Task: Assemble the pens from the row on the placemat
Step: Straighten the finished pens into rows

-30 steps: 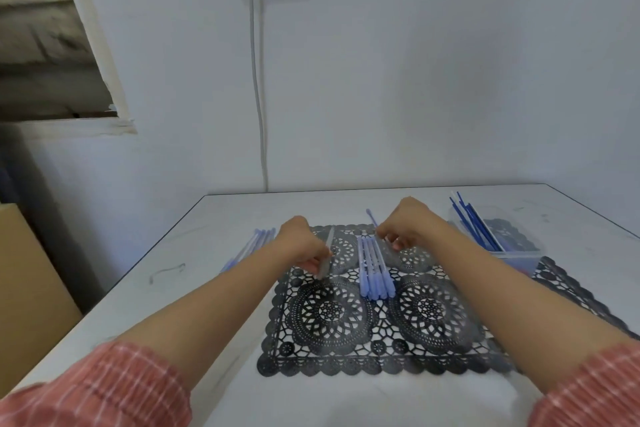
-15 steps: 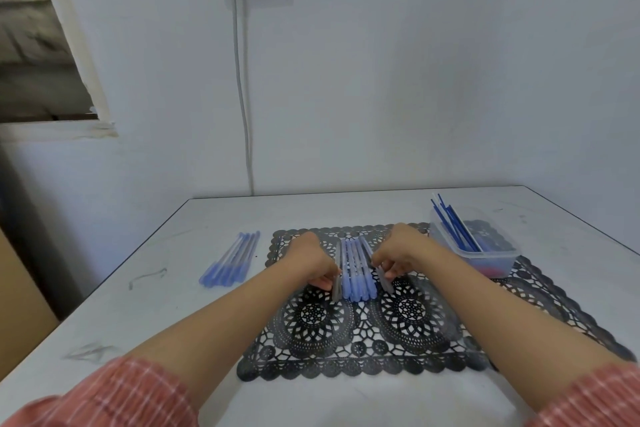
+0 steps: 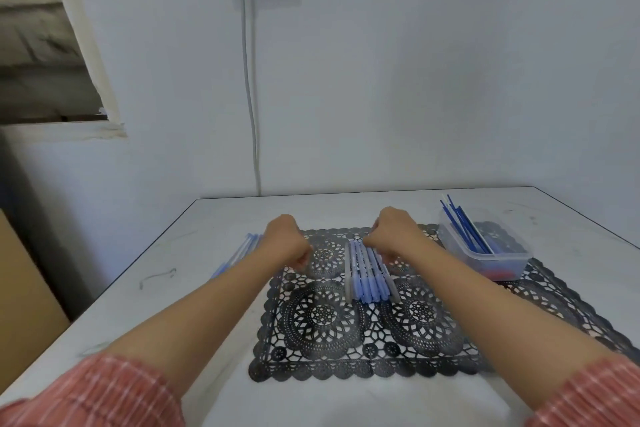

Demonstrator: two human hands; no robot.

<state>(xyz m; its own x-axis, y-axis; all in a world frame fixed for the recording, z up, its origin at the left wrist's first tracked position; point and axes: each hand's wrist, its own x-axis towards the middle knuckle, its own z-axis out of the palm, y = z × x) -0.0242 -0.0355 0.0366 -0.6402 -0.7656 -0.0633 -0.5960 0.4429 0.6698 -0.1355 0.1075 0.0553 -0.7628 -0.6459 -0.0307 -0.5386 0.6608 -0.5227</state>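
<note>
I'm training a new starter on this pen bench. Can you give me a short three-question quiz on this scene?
1. True or false: the clear tub sits on the placemat's far right part.
2. Which hand is at the row of pens? A. left hand B. right hand
3. Fill in: the separate bunch of pens lies on the bare ___.

Key: 1 true; 2 B; 3 table.

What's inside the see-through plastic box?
Thin blue sticks lean up out of the plastic box, with a white one among them. Something red lies at the bottom; the cloudy wall blurs it, so I cannot tell what it is.
</note>
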